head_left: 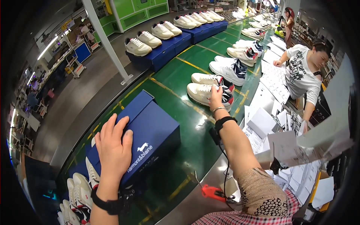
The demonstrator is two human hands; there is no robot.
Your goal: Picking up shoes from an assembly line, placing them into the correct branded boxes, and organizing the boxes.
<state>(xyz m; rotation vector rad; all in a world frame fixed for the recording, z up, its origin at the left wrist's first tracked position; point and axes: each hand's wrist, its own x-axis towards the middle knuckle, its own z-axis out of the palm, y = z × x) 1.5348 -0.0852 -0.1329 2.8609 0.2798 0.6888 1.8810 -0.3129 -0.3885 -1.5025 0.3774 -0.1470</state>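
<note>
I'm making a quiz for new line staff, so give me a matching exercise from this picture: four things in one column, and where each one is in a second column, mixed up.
Things:
1. left hand
2. right hand
3. red tool
4. sheets of paper

Places:
A. on a cream sneaker on the green belt
B. at the belt's near metal edge
C. flat on the lid of the blue shoebox
D. spread along the table right of the belt

Pairs: 1-C, 2-A, 3-B, 4-D
</note>
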